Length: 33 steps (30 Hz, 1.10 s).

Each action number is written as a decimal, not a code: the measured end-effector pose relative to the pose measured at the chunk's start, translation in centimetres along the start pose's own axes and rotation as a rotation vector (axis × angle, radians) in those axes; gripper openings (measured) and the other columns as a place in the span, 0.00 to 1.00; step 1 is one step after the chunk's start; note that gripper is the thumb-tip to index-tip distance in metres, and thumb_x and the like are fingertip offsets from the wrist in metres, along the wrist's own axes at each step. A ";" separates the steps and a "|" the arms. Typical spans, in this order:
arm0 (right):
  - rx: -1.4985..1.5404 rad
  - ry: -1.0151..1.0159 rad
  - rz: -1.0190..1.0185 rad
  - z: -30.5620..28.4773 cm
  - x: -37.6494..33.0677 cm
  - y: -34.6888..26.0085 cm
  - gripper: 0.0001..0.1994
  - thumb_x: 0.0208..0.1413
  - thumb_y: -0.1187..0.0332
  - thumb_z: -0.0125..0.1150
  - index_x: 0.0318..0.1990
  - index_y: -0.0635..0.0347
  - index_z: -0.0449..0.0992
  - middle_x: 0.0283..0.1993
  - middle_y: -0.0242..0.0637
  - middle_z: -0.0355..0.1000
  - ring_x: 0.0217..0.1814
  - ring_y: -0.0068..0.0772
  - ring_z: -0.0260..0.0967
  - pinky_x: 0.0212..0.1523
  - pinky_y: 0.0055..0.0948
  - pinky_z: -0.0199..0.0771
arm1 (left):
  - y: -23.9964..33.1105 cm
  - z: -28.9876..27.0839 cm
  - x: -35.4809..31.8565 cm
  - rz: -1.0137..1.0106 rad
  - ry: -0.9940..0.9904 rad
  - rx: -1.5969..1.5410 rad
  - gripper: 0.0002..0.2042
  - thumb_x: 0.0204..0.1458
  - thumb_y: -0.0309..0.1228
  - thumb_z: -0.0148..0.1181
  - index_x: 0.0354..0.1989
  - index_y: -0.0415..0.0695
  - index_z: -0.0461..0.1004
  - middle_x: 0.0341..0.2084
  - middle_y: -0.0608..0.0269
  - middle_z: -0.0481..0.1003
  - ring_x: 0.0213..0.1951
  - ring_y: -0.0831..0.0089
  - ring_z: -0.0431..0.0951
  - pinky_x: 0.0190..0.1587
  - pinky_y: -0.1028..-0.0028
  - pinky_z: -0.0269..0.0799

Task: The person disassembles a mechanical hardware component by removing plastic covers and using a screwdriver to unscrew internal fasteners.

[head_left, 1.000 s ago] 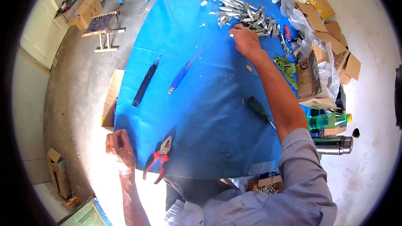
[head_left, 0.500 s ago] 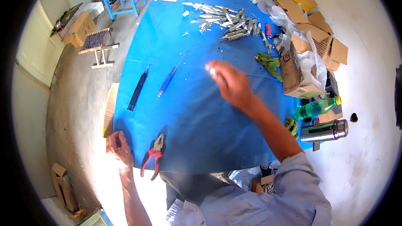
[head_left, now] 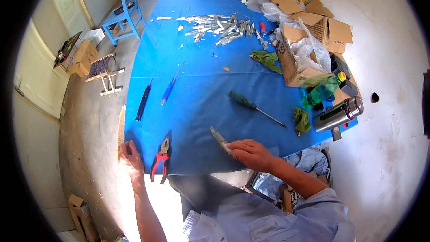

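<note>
My right hand [head_left: 251,153] is closed around one end of a slim grey metal-looking part [head_left: 219,139], low over the near part of the blue table; its exact kind is unclear. My left hand [head_left: 130,157] rests at the table's left near edge with its fingers curled in; whatever they may hold is hidden. Between the hands lie red-handled pliers [head_left: 161,156], jaws pointing away. Beyond my right hand is a green-handled screwdriver [head_left: 255,105]. Farther left lie a blue-handled screwdriver [head_left: 169,91] and a black pen-shaped tool [head_left: 143,101].
A pile of similar grey parts [head_left: 224,29] covers the far middle of the blue table [head_left: 192,116]. Along the right stand an open cardboard box [head_left: 293,69], a green bottle [head_left: 321,92] and a steel flask [head_left: 338,115]. Green cloths [head_left: 302,121] lie nearby. A blue chair [head_left: 123,18] stands beyond the table's left side.
My right hand has come back from mid-table to the near edge, where the grey part now shows in it. The green-handled screwdriver has come into sight. My left hand stays put; the view has shifted.
</note>
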State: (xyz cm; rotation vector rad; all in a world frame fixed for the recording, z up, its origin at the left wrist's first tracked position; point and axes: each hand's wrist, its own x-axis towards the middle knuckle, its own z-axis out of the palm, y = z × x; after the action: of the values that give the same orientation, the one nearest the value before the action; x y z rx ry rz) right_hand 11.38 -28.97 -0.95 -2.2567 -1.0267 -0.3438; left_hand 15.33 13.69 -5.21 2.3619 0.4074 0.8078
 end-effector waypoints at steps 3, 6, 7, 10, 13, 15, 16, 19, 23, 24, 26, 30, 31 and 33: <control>-0.046 -0.029 -0.051 -0.3 -0.6 -0.3 0.14 0.48 0.77 0.64 0.45 0.60 0.76 0.56 0.43 0.75 0.56 0.43 0.75 0.54 0.38 0.73 | 0.0 -0.1 0.1 0.007 -0.010 0.024 0.08 0.61 0.29 0.61 0.35 0.36 0.77 0.28 0.56 0.76 0.27 0.70 0.73 0.34 0.66 0.72; -0.068 -0.039 -0.015 -0.1 -0.4 -1.3 0.16 0.45 0.78 0.63 0.45 0.59 0.77 0.57 0.43 0.75 0.57 0.44 0.74 0.55 0.39 0.71 | 0.4 -0.2 0.1 0.027 -0.010 0.036 0.07 0.61 0.28 0.61 0.34 0.36 0.77 0.28 0.55 0.76 0.27 0.68 0.75 0.34 0.66 0.73; -0.048 -0.028 0.012 0.0 -0.6 -1.3 0.16 0.46 0.78 0.62 0.45 0.59 0.77 0.57 0.43 0.75 0.56 0.44 0.74 0.54 0.39 0.71 | 0.5 -0.2 0.1 0.034 -0.008 0.038 0.07 0.60 0.28 0.61 0.34 0.36 0.76 0.28 0.55 0.76 0.27 0.67 0.76 0.34 0.66 0.73; -0.071 0.045 0.093 0.0 -0.6 -1.1 0.15 0.48 0.79 0.62 0.46 0.58 0.78 0.56 0.44 0.75 0.55 0.46 0.74 0.54 0.41 0.71 | 0.0 0.0 0.0 0.026 0.004 -0.024 0.06 0.60 0.27 0.62 0.34 0.37 0.76 0.27 0.55 0.76 0.27 0.68 0.75 0.33 0.66 0.73; -0.264 0.160 0.218 -2.3 0.8 0.2 0.14 0.51 0.77 0.62 0.47 0.57 0.78 0.56 0.45 0.75 0.56 0.47 0.72 0.54 0.42 0.70 | 0.1 -0.2 -0.1 -0.013 -0.024 -0.023 0.05 0.60 0.26 0.62 0.34 0.37 0.76 0.27 0.56 0.76 0.27 0.69 0.75 0.33 0.67 0.72; -0.377 0.225 0.328 -3.9 1.8 1.8 0.15 0.52 0.75 0.63 0.48 0.58 0.78 0.55 0.45 0.74 0.57 0.48 0.71 0.54 0.43 0.70 | -0.3 -0.2 0.0 -0.003 -0.024 -0.026 0.08 0.61 0.29 0.61 0.35 0.37 0.77 0.27 0.56 0.75 0.27 0.68 0.74 0.34 0.67 0.72; -0.430 0.260 0.378 -4.2 1.9 3.1 0.15 0.52 0.73 0.64 0.49 0.58 0.78 0.55 0.45 0.74 0.58 0.48 0.71 0.54 0.43 0.70 | -0.5 -0.2 -0.1 0.001 -0.023 -0.029 0.09 0.62 0.31 0.60 0.36 0.37 0.78 0.27 0.56 0.75 0.28 0.68 0.73 0.35 0.66 0.71; -0.522 0.293 0.453 -4.4 1.8 6.5 0.16 0.52 0.70 0.67 0.50 0.57 0.78 0.54 0.44 0.74 0.57 0.48 0.71 0.53 0.44 0.70 | -0.1 -0.3 -0.1 0.012 0.003 -0.028 0.11 0.63 0.32 0.59 0.33 0.36 0.75 0.25 0.55 0.73 0.26 0.68 0.71 0.33 0.66 0.70; -0.596 0.186 0.554 -3.4 1.1 9.1 0.15 0.52 0.66 0.68 0.48 0.57 0.80 0.52 0.40 0.75 0.56 0.48 0.71 0.52 0.44 0.70 | -1.0 0.3 0.1 0.083 0.024 0.078 0.19 0.67 0.38 0.55 0.27 0.36 0.67 0.22 0.51 0.68 0.24 0.63 0.67 0.30 0.62 0.66; -0.568 0.191 0.556 -3.1 1.2 9.4 0.15 0.52 0.66 0.68 0.47 0.57 0.80 0.52 0.40 0.75 0.55 0.47 0.71 0.52 0.44 0.70 | -1.3 0.2 0.1 0.087 0.025 0.107 0.18 0.67 0.38 0.55 0.28 0.37 0.70 0.22 0.50 0.70 0.24 0.61 0.70 0.31 0.61 0.68; -0.524 0.193 0.573 -2.9 1.0 9.5 0.14 0.52 0.65 0.67 0.46 0.56 0.81 0.52 0.38 0.75 0.55 0.47 0.71 0.51 0.44 0.70 | -1.4 0.2 0.1 0.094 0.012 0.154 0.16 0.66 0.38 0.55 0.30 0.37 0.74 0.23 0.50 0.74 0.26 0.56 0.75 0.32 0.59 0.71; -0.389 0.320 0.510 -3.1 1.6 8.4 0.12 0.53 0.67 0.67 0.45 0.56 0.81 0.46 0.39 0.77 0.45 0.47 0.75 0.43 0.42 0.74 | -1.7 -0.4 1.0 0.131 -0.038 0.070 0.23 0.67 0.46 0.53 0.28 0.37 0.73 0.22 0.50 0.74 0.27 0.57 0.76 0.33 0.60 0.72; -0.298 0.349 0.512 -3.5 2.0 7.0 0.11 0.53 0.67 0.67 0.45 0.56 0.81 0.45 0.40 0.77 0.42 0.47 0.75 0.41 0.41 0.74 | -1.7 -1.4 1.4 -0.058 -0.185 -0.037 0.25 0.65 0.51 0.55 0.31 0.38 0.76 0.23 0.55 0.75 0.29 0.62 0.77 0.35 0.62 0.73; -0.211 0.346 0.460 -3.8 2.4 3.8 0.11 0.54 0.68 0.67 0.45 0.55 0.80 0.42 0.41 0.77 0.36 0.47 0.76 0.37 0.40 0.75 | 1.5 -3.6 1.3 -0.116 -0.201 -0.203 0.25 0.62 0.53 0.59 0.40 0.37 0.79 0.27 0.58 0.78 0.32 0.67 0.78 0.39 0.65 0.75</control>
State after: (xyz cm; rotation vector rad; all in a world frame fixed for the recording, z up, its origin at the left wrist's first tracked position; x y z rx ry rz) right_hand 15.89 -31.83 1.45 -2.4204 -0.2924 -0.6335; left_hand 14.16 14.72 -1.40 2.1824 0.3567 0.5254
